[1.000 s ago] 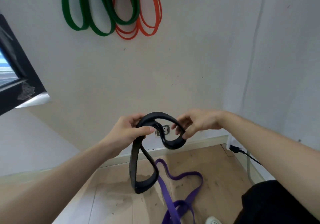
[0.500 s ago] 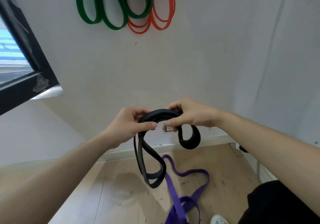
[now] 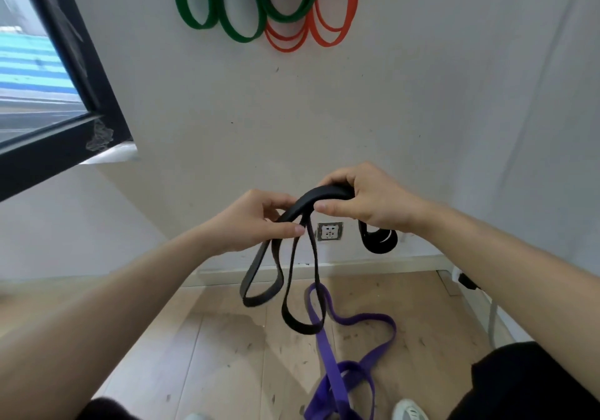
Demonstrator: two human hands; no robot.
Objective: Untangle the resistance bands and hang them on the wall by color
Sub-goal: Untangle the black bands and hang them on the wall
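1. Risk: black band (image 3: 319, 194) hangs in several twisted loops. I judge a tug on the wrong strand cinches the twist instead of freeing it.
2. Lowest loop crosses purple band (image 3: 357, 317), which lies on the floor. I cannot tell whether they touch, but a snag is possible.
3. Grip: left hand (image 3: 256, 224) pinches the strands under its thumb. Right hand (image 3: 367, 198) curls round the band's arch just beside it, with a short loop hanging beneath.

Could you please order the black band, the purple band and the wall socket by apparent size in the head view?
1. black band and purple band: similar spread; the black one is held nearer, the purple one runs off frame, so unranked.
2. wall socket: clearly smallest.
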